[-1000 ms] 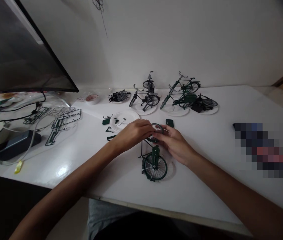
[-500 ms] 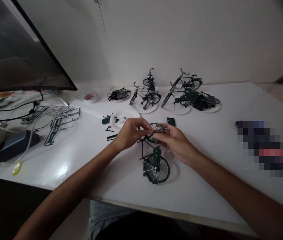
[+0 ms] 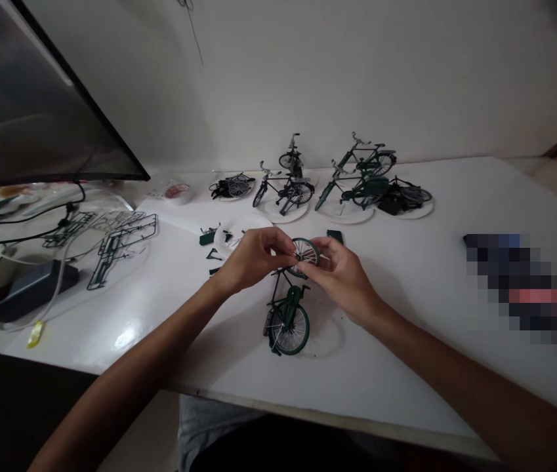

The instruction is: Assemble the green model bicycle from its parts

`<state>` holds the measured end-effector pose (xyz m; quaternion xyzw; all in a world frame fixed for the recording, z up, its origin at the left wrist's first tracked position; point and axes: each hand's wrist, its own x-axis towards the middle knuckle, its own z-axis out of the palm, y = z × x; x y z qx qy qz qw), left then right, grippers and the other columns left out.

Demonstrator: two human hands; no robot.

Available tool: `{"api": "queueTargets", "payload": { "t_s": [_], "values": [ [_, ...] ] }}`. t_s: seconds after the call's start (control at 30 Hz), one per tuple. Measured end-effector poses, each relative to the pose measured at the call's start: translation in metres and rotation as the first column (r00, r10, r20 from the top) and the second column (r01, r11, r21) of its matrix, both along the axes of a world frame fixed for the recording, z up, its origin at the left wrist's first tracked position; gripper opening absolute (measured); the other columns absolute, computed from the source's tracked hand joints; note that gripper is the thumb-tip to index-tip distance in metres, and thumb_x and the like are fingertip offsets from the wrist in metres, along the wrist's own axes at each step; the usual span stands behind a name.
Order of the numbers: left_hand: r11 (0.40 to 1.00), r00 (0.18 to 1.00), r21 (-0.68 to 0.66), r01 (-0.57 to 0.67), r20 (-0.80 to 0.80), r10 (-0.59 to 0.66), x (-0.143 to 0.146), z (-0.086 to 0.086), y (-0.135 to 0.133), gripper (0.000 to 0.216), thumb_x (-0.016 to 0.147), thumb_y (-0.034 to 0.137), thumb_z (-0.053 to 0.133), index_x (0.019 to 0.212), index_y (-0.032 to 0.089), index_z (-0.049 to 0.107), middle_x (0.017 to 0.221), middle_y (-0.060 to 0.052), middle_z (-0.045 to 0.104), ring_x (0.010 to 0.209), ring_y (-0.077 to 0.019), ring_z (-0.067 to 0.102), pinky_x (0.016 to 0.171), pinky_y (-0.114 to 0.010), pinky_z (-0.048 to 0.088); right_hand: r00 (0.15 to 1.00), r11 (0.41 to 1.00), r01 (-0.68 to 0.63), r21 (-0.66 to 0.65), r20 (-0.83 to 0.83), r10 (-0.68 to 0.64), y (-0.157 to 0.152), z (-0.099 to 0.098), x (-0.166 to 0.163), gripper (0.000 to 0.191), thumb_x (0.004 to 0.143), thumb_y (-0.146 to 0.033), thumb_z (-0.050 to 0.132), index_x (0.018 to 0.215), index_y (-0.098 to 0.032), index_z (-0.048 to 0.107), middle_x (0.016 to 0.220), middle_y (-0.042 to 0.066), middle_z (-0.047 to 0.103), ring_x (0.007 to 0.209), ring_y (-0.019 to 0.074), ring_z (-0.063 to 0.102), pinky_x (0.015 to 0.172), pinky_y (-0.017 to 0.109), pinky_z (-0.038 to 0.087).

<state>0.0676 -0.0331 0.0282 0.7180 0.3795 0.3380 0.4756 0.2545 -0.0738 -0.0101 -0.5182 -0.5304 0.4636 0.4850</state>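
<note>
Between my hands is a small dark green model bicycle [image 3: 289, 307]. One spoked wheel [image 3: 306, 252] is at its far end, and the other wheel [image 3: 292, 330] hangs toward me, just over the white table. My left hand [image 3: 263, 255] pinches near the hub of the far wheel, with fingertips and thumb closed. From the right, my right hand [image 3: 340, 272] grips the rim and spokes of that same wheel between thumb and fingers. My fingertips cover part of the fork and hub. Just beyond my right hand lies a small green box-like part [image 3: 336, 236].
Several finished model bicycles [image 3: 285, 190] stand on paper plates along the wall. A paper plate [image 3: 226, 229] with loose parts lies behind my left hand. Part frames [image 3: 123, 246], a black box [image 3: 27, 288] and cables are at left, under a monitor [image 3: 52, 92]. A blurred-out item [image 3: 529, 288] lies right.
The near end of the bicycle has swung to the left and turned slightly. Both hands keep their hold at the far wheel, and the view has shifted a little.
</note>
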Motion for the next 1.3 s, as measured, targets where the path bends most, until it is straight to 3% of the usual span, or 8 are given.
{"api": "queueTargets", "payload": {
  "t_s": [0.17, 0.43, 0.77, 1.07, 1.3],
  "values": [
    [1.000, 1.000, 0.017, 0.011, 0.020, -0.011, 0.003, 0.006, -0.004, 0.012, 0.078, 0.015, 0.074, 0.086, 0.013, 0.067, 0.083, -0.004, 0.069, 0.074, -0.0116, 0.063, 0.067, -0.025, 0.051, 1.000, 0.997, 0.000, 0.077, 0.023, -0.001, -0.002, 0.004, 0.001, 0.040, 0.077, -0.031, 0.077, 0.111, -0.021, 0.058, 0.104, 0.005, 0.066, 0.091, 0.0205, 0.065, 0.078, 0.036, 0.056],
    [0.989, 1.000, 0.151, 0.007, -0.011, -0.006, 0.002, 0.015, -0.010, 0.014, 0.077, 0.016, 0.077, 0.086, 0.015, 0.067, 0.082, -0.003, 0.069, 0.072, -0.0110, 0.061, 0.064, -0.025, 0.047, 0.998, 0.970, -0.008, 0.244, 0.058, -0.007, -0.010, 0.018, -0.002, 0.032, 0.081, -0.022, 0.073, 0.109, -0.021, 0.057, 0.099, 0.004, 0.066, 0.090, 0.0187, 0.066, 0.076, 0.032, 0.055],
    [0.926, 0.990, 0.359, -0.114, -0.035, 0.135, 0.007, 0.052, -0.043, 0.008, 0.082, 0.016, 0.074, 0.086, 0.017, 0.067, 0.086, -0.002, 0.070, 0.078, -0.0129, 0.062, 0.065, -0.025, 0.046, 0.972, 0.864, 0.026, 0.502, 0.188, -0.138, -0.032, 0.052, -0.002, 0.031, 0.081, -0.015, 0.073, 0.108, -0.025, 0.059, 0.101, 0.001, 0.068, 0.091, 0.0174, 0.068, 0.081, 0.031, 0.056],
    [0.924, 0.983, 0.341, -0.174, 0.007, 0.183, 0.008, 0.061, -0.053, 0.011, 0.081, 0.020, 0.077, 0.086, 0.018, 0.068, 0.087, -0.003, 0.071, 0.078, -0.0148, 0.062, 0.070, -0.029, 0.047, 0.964, 0.800, -0.005, 0.599, 0.216, -0.156, -0.043, 0.059, -0.002, 0.031, 0.085, -0.013, 0.069, 0.111, -0.026, 0.059, 0.103, 0.002, 0.068, 0.094, 0.0199, 0.068, 0.088, 0.038, 0.057],
    [0.977, 0.986, 0.176, -0.122, 0.134, 0.099, 0.006, 0.059, -0.049, 0.021, 0.076, 0.027, 0.082, 0.085, 0.015, 0.066, 0.087, -0.006, 0.070, 0.083, -0.0182, 0.067, 0.075, -0.032, 0.056, 0.933, 0.775, -0.027, 0.631, 0.294, -0.206, -0.048, 0.061, 0.001, 0.031, 0.089, -0.018, 0.065, 0.116, -0.029, 0.057, 0.109, 0.004, 0.067, 0.099, 0.0234, 0.068, 0.093, 0.043, 0.057]
  ]
}}
